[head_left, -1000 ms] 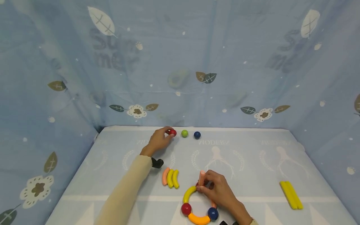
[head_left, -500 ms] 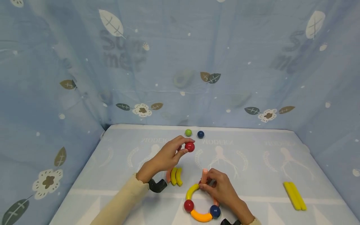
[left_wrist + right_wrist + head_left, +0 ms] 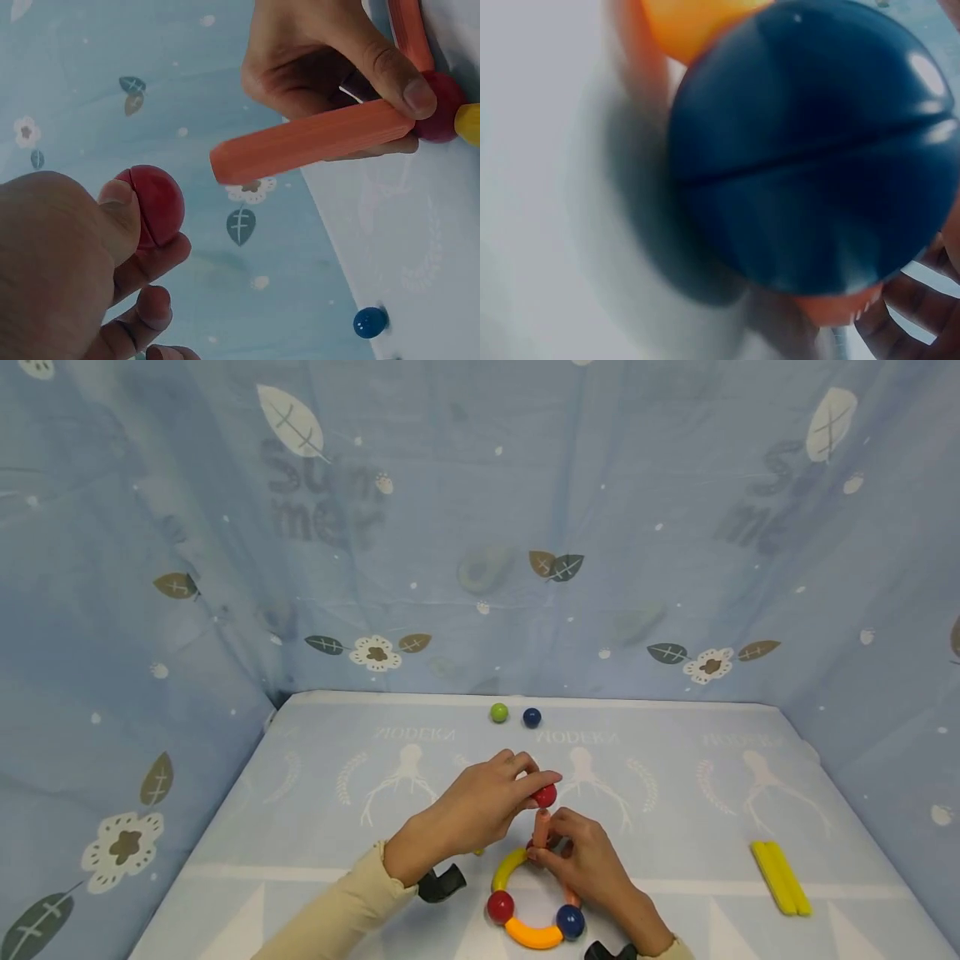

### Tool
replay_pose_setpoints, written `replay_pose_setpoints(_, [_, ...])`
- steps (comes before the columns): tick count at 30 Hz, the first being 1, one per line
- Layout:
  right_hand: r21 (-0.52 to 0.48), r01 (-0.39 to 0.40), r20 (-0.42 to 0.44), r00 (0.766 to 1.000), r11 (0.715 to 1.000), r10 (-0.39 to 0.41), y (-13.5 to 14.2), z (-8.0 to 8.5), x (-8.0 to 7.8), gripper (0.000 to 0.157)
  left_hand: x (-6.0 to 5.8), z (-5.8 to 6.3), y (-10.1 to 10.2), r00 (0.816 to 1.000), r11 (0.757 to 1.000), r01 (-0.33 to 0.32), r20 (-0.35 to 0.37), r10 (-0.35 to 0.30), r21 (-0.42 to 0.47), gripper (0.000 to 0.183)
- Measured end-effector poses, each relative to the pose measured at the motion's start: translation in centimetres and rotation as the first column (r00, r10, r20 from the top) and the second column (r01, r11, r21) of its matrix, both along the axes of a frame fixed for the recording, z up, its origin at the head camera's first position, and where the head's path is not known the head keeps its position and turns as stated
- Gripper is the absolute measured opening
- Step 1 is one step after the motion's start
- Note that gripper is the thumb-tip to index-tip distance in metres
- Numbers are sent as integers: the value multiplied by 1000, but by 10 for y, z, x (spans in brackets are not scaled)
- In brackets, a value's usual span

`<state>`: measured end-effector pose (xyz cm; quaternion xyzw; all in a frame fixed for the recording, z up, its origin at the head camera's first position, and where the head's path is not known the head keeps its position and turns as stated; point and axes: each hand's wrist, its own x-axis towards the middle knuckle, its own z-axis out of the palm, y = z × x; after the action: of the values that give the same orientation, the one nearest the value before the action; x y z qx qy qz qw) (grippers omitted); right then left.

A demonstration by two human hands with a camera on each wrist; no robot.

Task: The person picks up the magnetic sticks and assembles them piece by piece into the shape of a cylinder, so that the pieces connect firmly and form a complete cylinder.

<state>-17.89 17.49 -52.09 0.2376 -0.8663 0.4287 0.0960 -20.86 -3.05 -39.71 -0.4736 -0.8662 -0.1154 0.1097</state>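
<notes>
Above upright salmon stick | red ball | hands closer than before

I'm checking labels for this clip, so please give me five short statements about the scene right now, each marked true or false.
1. The left hand holds a red ball. True.
2. The right hand holds nothing. False: it grips a salmon-coloured rod.
3. The held red ball touches the rod's free end. False: the left wrist view shows a gap between them.
4. A green ball and a dark blue ball lie near the far edge of the table. True.
5. In the head view, two straight yellow sticks lie left of the ring. False: they lie to its right.
</notes>
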Motion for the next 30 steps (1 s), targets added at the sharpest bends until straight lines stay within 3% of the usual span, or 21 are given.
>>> replay_pose_setpoints(6, [1,0,37,999,1000,0,0,2,1,19,10,-1,5,997,994,-3,-75,-6,-111,64])
replay_pose_setpoints(9, [2,5,51,999,1000,-5,-1,3,1,21,12,-3,5,995,990,-17,-95,4,-141,66])
replay_pose_setpoints(16, [-5,2,14,1000,1000,-1,0,1,0,25,15,-9,3,994,993,-58,-97,47,-108,66])
replay_pose_setpoints(19, [-1,5,-5,1000,1000,-5,0,0,1,22,15,-13,2,996,995,-83,-24,82,-52,62])
replay_pose_setpoints(21, [5,14,-8,1000,1000,-14,0,-1,0,19,15,-19,1,991,994,-112,73,111,8,63])
replay_pose_setpoints(26, [8,26,-16,1000,1000,-26,-1,-1,0,21,20,-52,2,935,963,-211,322,150,165,62])
replay_pose_setpoints(28, [2,20,-26,999,1000,-20,-1,-2,1,23,22,-68,4,923,946,-239,353,151,220,51])
replay_pose_setpoints(30, [-5,12,-40,999,1000,-12,-2,-2,1,23,24,-81,6,927,926,-252,346,147,282,37])
